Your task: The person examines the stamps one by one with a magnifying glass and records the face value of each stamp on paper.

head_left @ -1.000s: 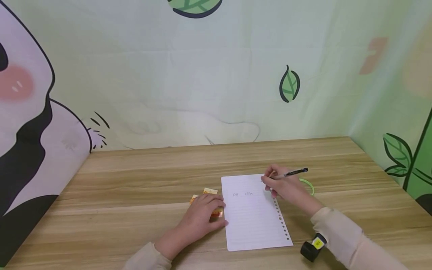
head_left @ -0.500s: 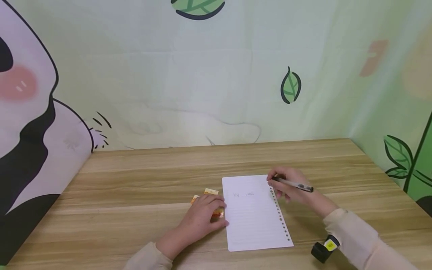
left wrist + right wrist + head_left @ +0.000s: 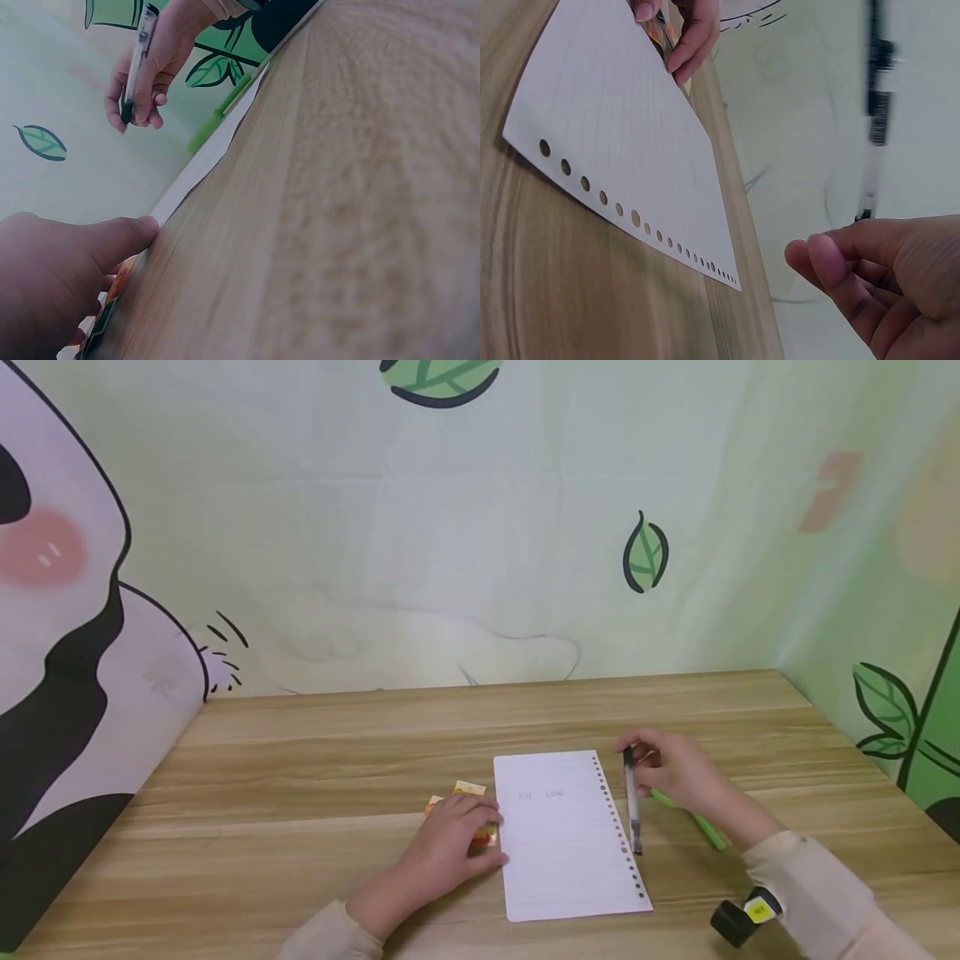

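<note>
In the head view my right hand [image 3: 671, 768] holds a clear-barrelled pen [image 3: 633, 810] with black ends near one tip. The pen hangs just right of the punched edge of a lined sheet of paper [image 3: 566, 852]. Short faint handwriting shows on the sheet's upper part. My left hand [image 3: 450, 831] rests with bent, relaxed fingers at the paper's left edge, over orange-and-yellow packets [image 3: 470, 787] that it partly hides. In the left wrist view the pen [image 3: 141, 60] slants between the right hand's fingers. The right wrist view shows the pen [image 3: 874, 172] blurred above the fingers.
A slim green thing [image 3: 708, 832], its kind unclear, lies on the wooden table [image 3: 337, 743], partly behind the right hand. A black device with a yellow label [image 3: 738, 918] sits at the right wrist. A cloth backdrop with leaf drawings [image 3: 480, 552] stands behind the table.
My right hand has moved right, off the paper, and the pen has swung from slanting back over the hand to pointing down toward the near side. The left hand stays put.
</note>
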Action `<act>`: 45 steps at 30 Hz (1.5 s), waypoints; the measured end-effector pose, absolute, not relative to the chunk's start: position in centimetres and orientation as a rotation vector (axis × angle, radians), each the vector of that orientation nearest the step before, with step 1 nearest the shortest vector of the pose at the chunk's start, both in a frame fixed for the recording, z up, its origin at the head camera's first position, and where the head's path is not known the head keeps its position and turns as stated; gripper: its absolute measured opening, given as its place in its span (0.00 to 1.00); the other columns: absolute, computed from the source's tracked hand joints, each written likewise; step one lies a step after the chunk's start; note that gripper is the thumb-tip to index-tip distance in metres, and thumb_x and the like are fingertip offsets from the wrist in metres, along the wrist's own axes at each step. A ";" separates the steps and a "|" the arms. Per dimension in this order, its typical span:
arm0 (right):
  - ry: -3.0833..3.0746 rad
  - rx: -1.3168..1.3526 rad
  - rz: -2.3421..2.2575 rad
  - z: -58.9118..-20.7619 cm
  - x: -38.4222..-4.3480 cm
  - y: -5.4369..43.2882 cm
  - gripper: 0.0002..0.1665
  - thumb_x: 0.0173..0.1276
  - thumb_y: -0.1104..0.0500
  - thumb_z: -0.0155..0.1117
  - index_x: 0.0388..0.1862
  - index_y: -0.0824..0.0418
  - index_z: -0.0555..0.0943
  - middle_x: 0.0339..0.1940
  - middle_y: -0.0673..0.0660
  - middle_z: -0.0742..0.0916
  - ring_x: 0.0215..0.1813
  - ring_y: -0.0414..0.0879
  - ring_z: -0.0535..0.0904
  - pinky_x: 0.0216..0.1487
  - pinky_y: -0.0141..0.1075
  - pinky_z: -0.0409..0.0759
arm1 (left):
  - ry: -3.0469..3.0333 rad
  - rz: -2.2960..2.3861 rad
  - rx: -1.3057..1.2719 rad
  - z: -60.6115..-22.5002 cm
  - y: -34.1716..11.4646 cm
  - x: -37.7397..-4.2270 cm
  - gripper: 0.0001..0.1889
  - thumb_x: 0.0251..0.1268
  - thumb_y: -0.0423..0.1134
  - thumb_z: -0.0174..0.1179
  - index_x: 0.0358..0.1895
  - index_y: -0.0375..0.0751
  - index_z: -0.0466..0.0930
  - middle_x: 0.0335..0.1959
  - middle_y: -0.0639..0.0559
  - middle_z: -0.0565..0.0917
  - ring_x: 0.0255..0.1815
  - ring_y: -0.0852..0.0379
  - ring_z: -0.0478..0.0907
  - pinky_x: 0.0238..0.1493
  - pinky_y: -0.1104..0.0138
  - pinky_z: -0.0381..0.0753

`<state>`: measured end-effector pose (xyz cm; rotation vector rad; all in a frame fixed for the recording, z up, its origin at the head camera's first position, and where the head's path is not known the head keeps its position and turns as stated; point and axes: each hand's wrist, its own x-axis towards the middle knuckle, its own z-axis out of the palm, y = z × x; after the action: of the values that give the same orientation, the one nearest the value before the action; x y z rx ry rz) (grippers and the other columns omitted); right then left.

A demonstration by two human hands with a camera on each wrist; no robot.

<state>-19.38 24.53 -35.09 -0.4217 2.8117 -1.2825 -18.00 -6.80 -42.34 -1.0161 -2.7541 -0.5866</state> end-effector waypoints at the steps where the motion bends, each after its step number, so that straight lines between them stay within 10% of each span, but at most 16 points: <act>1: 2.799 -0.399 -1.303 -35.1 -19.4 24.7 0.18 0.60 0.76 0.57 0.51 0.72 0.76 0.37 0.64 0.80 0.33 0.46 0.80 0.31 0.37 0.85 | -2.754 -0.587 -1.016 -42.3 -6.8 -18.0 0.20 0.55 0.52 0.67 0.48 0.45 0.81 0.56 0.52 0.81 0.60 0.52 0.74 0.66 0.56 0.70; 11: 2.801 -0.315 -1.429 -34.7 -18.7 25.7 0.16 0.72 0.68 0.42 0.53 0.70 0.74 0.34 0.64 0.80 0.30 0.45 0.78 0.30 0.37 0.84 | -2.756 -0.576 -1.008 -42.3 -6.8 -18.0 0.20 0.55 0.51 0.68 0.48 0.45 0.81 0.55 0.52 0.81 0.60 0.52 0.74 0.66 0.55 0.71; 28: 2.799 -0.377 -1.389 -35.6 -18.5 25.8 0.30 0.67 0.69 0.58 0.66 0.67 0.61 0.30 0.61 0.78 0.20 0.44 0.78 0.23 0.39 0.82 | -2.734 -0.581 -1.019 -42.2 -6.8 -17.8 0.19 0.55 0.50 0.68 0.48 0.45 0.81 0.55 0.52 0.81 0.59 0.51 0.74 0.65 0.55 0.72; 45: 2.819 -0.344 -1.133 -38.5 -18.2 25.3 0.25 0.64 0.67 0.63 0.57 0.73 0.66 0.25 0.55 0.80 0.17 0.42 0.75 0.17 0.32 0.75 | -2.749 -0.531 -1.031 -42.1 -6.8 -17.8 0.19 0.56 0.51 0.67 0.48 0.46 0.81 0.56 0.53 0.81 0.60 0.52 0.74 0.67 0.55 0.70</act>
<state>-18.20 25.31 -38.54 -0.3438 2.8189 -1.1331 -17.83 -6.85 -42.12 -1.0310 -2.7492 -0.5307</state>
